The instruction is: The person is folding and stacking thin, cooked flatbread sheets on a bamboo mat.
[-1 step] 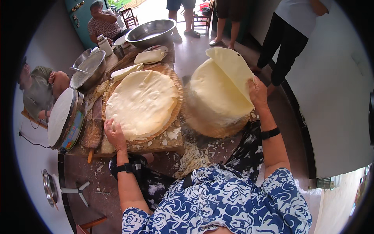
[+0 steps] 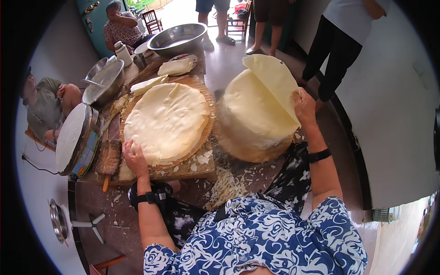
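Observation:
A stack of thin, pale round flatbreads (image 2: 165, 119) lies on a round slatted mat (image 2: 210, 98) at the table's near end. My left hand (image 2: 135, 158) is at the stack's near left edge, its fingers bent and closed at the rim. To the right stands a second, taller stack of flatbreads (image 2: 245, 103) on a round board (image 2: 256, 153). My right hand (image 2: 304, 107) grips the right edge of a thin flatbread (image 2: 277, 82), which is lifted off that stack along its right side. My right fingertips are partly hidden behind the sheet.
A round griddle (image 2: 73, 135) and a brown flat brush-like tool (image 2: 108, 158) stand left of the mat. Beyond are a batter bowl (image 2: 105, 82), folded flatbreads (image 2: 176, 67) and a large metal basin (image 2: 178, 39). Scraps (image 2: 227, 188) litter the floor. Several people sit or stand around.
My right hand has shifted very slightly to the right with the edge of the flatbread. The left hand stays where it was.

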Available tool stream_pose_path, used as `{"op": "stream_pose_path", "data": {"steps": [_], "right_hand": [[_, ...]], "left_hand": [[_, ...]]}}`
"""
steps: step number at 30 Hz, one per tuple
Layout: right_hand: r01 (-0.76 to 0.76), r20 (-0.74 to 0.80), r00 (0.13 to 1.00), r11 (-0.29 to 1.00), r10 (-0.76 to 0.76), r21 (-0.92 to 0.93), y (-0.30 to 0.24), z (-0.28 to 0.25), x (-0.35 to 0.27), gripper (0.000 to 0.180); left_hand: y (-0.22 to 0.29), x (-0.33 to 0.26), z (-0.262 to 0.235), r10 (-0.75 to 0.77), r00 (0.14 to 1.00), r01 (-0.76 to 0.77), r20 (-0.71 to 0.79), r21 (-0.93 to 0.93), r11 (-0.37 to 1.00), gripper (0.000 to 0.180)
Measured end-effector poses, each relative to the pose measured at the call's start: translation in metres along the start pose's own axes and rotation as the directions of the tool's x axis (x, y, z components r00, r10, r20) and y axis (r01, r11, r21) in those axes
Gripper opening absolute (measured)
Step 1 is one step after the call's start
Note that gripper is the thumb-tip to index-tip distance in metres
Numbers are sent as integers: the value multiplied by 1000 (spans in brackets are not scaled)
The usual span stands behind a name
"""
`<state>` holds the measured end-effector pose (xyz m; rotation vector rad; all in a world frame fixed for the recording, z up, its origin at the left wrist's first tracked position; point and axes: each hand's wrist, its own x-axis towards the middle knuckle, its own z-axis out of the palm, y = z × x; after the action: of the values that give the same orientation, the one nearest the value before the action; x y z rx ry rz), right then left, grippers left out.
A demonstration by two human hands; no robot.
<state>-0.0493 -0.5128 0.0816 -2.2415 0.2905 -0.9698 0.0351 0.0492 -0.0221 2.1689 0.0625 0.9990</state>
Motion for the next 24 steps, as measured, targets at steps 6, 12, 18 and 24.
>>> {"op": "stream_pose_path", "data": {"steps": [6, 12, 18, 24], "right_hand": [[173, -38, 983, 980, -177, -100, -54, -22, 53, 19], [290, -21, 957, 957, -291, -15, -157, -12, 76, 23], [728, 15, 680, 674, -733, -125, -250, 81, 4, 27], [830, 204, 507, 538, -837, 146, -237, 196, -112, 26]], "left_hand": [[11, 3, -12, 23, 1000, -24, -7, -65, 998, 32], [44, 0, -18, 5, 1000, -4, 4, -147, 989, 35], [88, -20, -40, -401, 817, 553, 415, -762, 338, 44], [75, -25, -46, -448, 684, 623, 575, -781, -51, 49]]}}
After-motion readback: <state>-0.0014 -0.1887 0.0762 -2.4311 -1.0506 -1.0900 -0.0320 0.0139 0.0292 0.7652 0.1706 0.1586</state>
